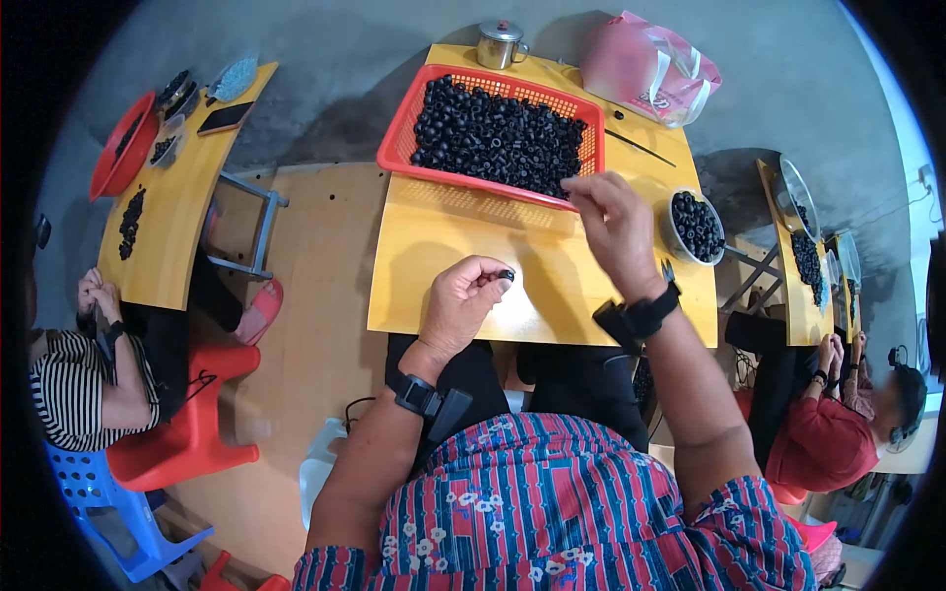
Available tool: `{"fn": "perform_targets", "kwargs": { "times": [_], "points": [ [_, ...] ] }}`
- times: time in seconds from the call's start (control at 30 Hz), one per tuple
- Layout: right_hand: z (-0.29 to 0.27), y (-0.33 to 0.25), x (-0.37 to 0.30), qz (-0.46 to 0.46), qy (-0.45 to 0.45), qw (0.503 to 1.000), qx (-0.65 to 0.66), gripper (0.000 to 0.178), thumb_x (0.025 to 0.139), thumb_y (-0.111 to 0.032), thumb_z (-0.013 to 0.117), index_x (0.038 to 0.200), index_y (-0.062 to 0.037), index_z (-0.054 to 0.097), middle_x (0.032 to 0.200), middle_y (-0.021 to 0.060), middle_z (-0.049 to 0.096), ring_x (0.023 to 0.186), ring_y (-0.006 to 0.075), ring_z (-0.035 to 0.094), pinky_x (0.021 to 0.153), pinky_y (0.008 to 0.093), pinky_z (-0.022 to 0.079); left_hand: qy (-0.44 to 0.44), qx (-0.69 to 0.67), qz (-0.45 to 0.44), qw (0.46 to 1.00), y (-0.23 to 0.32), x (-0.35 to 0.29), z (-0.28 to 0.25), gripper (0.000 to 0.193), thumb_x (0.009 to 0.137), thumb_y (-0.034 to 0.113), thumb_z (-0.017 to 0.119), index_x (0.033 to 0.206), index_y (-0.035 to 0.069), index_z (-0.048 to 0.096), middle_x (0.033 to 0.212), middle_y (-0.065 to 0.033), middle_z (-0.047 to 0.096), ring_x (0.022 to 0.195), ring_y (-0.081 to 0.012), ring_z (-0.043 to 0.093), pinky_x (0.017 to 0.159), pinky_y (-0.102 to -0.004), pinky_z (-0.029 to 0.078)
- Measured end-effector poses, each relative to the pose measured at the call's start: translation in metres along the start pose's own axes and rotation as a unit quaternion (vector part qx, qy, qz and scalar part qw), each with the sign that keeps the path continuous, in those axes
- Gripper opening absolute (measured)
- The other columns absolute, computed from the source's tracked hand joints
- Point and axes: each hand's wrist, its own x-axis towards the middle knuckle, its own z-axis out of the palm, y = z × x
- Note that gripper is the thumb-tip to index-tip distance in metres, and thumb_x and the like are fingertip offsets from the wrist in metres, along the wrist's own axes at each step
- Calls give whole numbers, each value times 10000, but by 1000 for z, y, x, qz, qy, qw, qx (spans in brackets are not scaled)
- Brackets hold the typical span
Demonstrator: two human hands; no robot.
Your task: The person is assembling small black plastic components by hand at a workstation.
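Note:
Over the front of the yellow table (414,295), my left hand (461,305) pinches a small black ring-shaped part (506,276) between thumb and index finger. My right hand (617,225) is raised at the near right corner of a red plastic basket (394,138). Its thumb and index finger are brought together beside the rim, and what they hold, if anything, is too small to make out. A heap of small black parts (498,133) fills the basket, some round and some like short hollow rings.
Right of my right hand stands a clear tub (670,236) of black parts, with a small dark tool (668,271) beside it. A metal mug (501,44), a pink bag (680,74) and a thin black stick (641,148) lie farther back. People sit at side tables left and right.

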Motion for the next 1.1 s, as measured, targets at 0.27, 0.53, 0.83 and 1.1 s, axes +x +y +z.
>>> {"fn": "perform_targets", "kwargs": {
  "times": [0.27, 0.53, 0.83, 1.1],
  "points": [
    [30, 77, 63, -3, -345, 930, -125, 261, 695, 2, 684, 954, -31, 708, 912, 153, 695, 864, 270, 668, 758, 350, 527, 0, 0, -14, 1000, 5, 0, 0, 119, 865, 17, 651, 978, -16, 637, 847, -6, 606, 755, -62, 564, 693, -201, 490],
    [46, 71, 77, 20, -398, 907, -140, 243, 688, 3, 641, 909, -65, 715, 863, 145, 696, 842, 300, 669, 752, 361, 528, 6, 16, 1, 1000, 4, -1, 1, 129, 864, 8, 626, 991, -6, 643, 835, -3, 608, 721, -67, 562, 663, -209, 488],
    [40, 69, 76, 35, -401, 908, -113, 277, 717, -11, 633, 958, -106, 730, 854, 140, 693, 842, 284, 666, 757, 353, 522, 8, 34, 0, 999, 5, 0, 2, 124, 866, 18, 631, 987, -7, 645, 823, -2, 610, 714, -62, 558, 659, -206, 484],
    [41, 81, 74, -16, -387, 920, -56, 239, 734, -86, 683, 968, -84, 731, 898, 144, 701, 856, 274, 667, 786, 349, 523, 11, 48, 10, 999, 2, 1, 2, 124, 863, 7, 630, 984, -10, 650, 788, 2, 599, 686, -60, 553, 638, -204, 482]
  ]
}}
